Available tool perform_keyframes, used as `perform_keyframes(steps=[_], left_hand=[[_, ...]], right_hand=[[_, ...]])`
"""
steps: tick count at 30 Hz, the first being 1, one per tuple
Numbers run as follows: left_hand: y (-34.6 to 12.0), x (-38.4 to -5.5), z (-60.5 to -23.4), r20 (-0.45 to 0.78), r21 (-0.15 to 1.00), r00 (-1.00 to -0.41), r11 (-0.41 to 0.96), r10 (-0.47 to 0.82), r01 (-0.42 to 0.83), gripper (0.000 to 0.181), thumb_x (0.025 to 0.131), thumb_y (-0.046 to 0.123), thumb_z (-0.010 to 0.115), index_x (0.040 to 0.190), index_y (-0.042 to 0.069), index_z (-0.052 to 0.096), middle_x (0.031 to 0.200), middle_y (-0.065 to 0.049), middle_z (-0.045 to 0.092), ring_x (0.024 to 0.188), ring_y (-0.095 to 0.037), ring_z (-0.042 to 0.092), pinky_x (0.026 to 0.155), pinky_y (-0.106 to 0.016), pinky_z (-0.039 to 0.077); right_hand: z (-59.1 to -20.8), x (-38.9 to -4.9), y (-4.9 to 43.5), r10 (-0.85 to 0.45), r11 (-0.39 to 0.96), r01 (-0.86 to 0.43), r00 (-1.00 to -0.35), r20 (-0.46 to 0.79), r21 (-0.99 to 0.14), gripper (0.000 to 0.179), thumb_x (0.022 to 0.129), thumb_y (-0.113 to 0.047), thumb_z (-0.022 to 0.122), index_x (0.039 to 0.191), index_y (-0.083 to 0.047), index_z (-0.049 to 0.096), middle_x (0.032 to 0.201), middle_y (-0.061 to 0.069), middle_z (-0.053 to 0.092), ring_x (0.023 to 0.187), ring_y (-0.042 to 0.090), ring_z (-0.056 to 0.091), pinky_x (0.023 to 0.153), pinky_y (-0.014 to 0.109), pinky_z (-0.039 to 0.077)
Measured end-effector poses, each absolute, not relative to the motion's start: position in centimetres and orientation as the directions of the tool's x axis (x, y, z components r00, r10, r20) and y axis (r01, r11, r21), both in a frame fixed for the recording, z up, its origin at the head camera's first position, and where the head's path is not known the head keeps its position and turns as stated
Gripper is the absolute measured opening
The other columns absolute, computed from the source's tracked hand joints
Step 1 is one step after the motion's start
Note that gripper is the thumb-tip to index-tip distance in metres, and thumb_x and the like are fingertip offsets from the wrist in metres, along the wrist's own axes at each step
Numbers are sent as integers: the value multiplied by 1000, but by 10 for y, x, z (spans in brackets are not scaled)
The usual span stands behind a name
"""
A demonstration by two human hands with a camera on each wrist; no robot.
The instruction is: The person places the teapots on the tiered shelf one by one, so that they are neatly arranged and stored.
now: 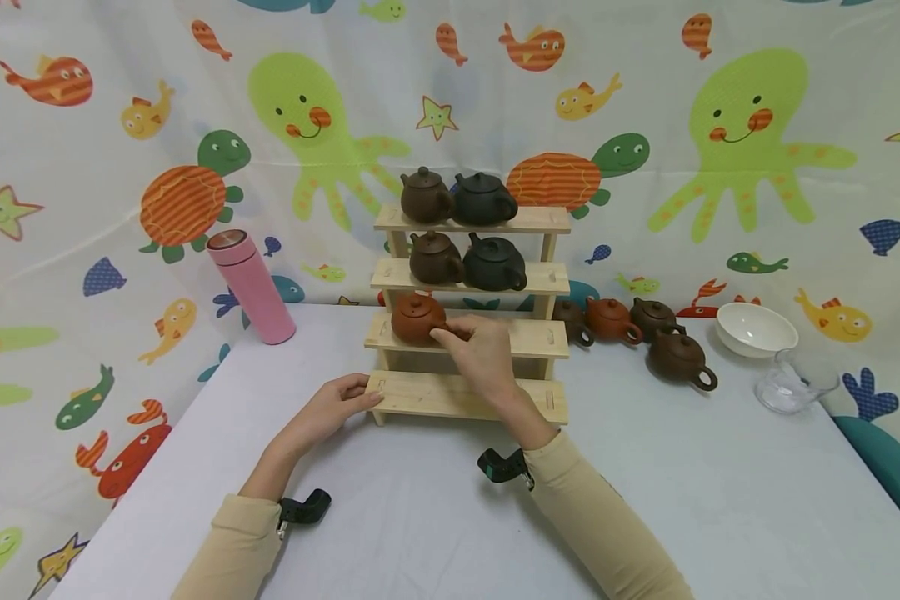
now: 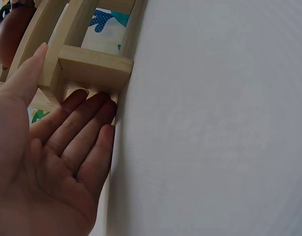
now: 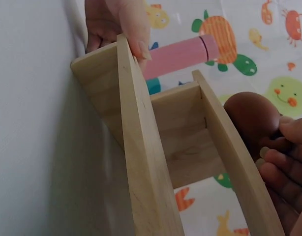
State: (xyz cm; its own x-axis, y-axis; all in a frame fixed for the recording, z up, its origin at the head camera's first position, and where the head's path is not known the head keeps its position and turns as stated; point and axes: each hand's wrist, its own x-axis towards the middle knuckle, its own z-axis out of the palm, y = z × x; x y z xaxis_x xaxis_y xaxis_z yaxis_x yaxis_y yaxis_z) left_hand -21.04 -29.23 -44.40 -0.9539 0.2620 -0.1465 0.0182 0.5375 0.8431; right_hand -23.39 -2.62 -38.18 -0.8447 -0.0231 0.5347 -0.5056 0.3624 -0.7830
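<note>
A reddish-brown teapot point(image 1: 417, 319) is at the left part of the third tier of a wooden tiered stand point(image 1: 450, 392). My right hand point(image 1: 483, 354) pinches its handle between thumb and fingers; the right wrist view shows the same teapot point(image 3: 252, 118) beside the fingertips. At the left end of the lowest board, my left hand point(image 1: 333, 410) holds the stand, thumb on top and fingers point(image 2: 82, 123) below by the leg. Above, a dark brown teapot point(image 1: 422, 197) and a black teapot point(image 1: 482, 200) share the top tier. Another brown teapot point(image 1: 435, 259) and black teapot point(image 1: 495, 264) occupy the second.
Right of the stand, several brown and reddish teapots point(image 1: 678, 358) cluster on the white table point(image 1: 420, 517). Beyond them are a white bowl point(image 1: 756, 330) and a clear glass pitcher point(image 1: 791, 383). A pink flask point(image 1: 253, 287) stands at the back left, before a printed cloth point(image 1: 480, 100).
</note>
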Motion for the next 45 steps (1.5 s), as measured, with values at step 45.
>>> perform_keyframes(steps=[45], left_hand=[[-294, -212, -449, -158, 844, -959, 536, 236, -8, 60, 92, 52, 66, 134, 10, 56, 124, -8, 69, 116, -18, 62, 105, -49, 43]], right_hand=[[-379, -225, 47, -171, 456, -503, -859, 483, -734, 23, 90, -17, 74, 109, -5, 76, 95, 5, 76, 81, 14, 68, 72, 29, 56]])
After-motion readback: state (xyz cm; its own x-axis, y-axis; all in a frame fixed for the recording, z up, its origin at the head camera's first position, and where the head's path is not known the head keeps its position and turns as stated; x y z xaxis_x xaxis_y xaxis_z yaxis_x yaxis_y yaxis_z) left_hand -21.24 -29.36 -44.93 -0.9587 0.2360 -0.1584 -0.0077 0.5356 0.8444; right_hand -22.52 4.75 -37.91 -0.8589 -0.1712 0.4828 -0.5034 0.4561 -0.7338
